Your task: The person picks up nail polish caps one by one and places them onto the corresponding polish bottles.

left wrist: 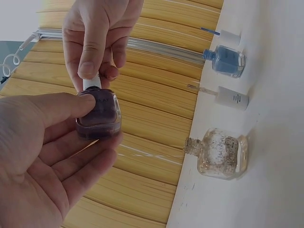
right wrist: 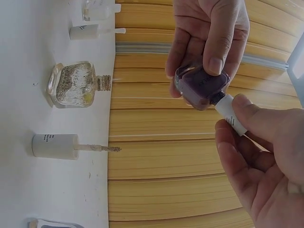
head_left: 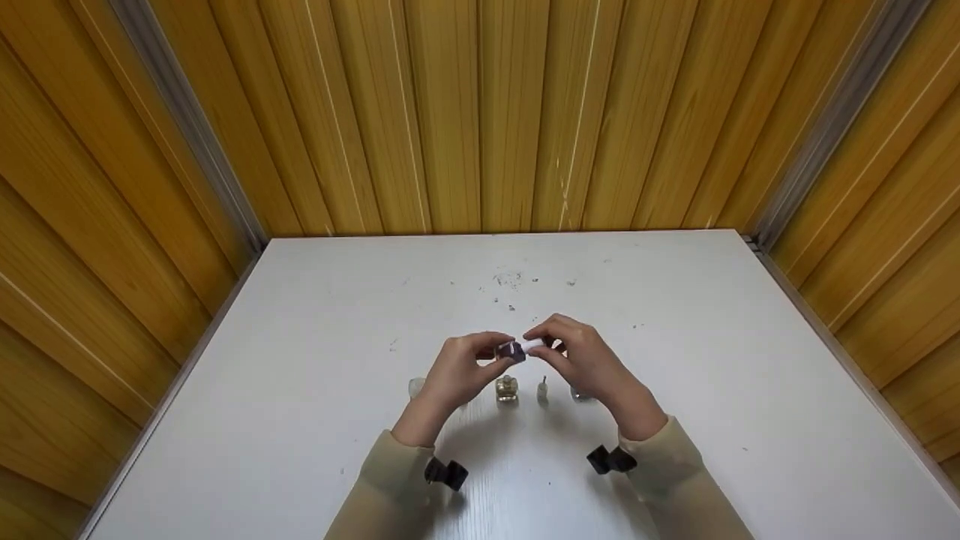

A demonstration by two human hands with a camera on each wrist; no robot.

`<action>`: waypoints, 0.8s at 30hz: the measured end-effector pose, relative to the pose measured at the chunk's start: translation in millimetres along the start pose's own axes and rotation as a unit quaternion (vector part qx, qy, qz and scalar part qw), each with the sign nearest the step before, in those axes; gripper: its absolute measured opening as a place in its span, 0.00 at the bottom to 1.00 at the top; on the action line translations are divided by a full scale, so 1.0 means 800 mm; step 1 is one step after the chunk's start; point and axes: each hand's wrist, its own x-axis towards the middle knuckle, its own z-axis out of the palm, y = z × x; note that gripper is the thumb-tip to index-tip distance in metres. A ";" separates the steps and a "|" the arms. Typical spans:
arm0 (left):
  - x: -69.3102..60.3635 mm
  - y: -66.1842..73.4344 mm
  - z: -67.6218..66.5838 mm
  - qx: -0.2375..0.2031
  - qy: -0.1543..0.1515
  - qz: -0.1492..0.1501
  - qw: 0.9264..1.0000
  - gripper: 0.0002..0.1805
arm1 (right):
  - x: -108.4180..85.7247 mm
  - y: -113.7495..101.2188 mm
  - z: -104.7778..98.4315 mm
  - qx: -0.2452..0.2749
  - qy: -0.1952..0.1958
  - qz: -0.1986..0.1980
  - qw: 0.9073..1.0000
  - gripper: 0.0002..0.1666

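My left hand (head_left: 459, 371) holds a small glass bottle of dark purple nail polish (left wrist: 100, 114), thumb on its front and fingers behind. My right hand (head_left: 589, 358) pinches the bottle's white cap (right wrist: 231, 114) between thumb and fingers. Dark threads of the bottle neck show just below the cap in the right wrist view. Both hands are raised above the white table. Beneath them stands an uncapped glitter polish bottle (head_left: 507, 390), beside its white cap with the brush (head_left: 542, 391) pointing up.
An uncapped blue polish bottle (left wrist: 228, 61) and its upright brush cap (left wrist: 229, 38) stand on the table (head_left: 337, 315). Toward the left are a pale bottle (right wrist: 99, 9) and another white brush cap (right wrist: 84, 32). Wood-patterned panels (head_left: 480, 112) enclose the back and sides.
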 end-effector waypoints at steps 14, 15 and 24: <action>0.005 -0.008 0.009 -0.226 0.024 -0.086 0.970 0.16 | 0.004 0.006 -0.006 0.277 0.020 0.124 0.953 0.27; 0.006 -0.008 0.011 -0.237 0.025 -0.092 0.967 0.16 | 0.004 0.006 -0.005 0.303 0.025 0.121 0.945 0.27; 0.006 -0.010 0.022 -0.305 0.015 -0.109 0.946 0.18 | 0.005 0.009 0.004 0.368 0.045 0.082 0.925 0.25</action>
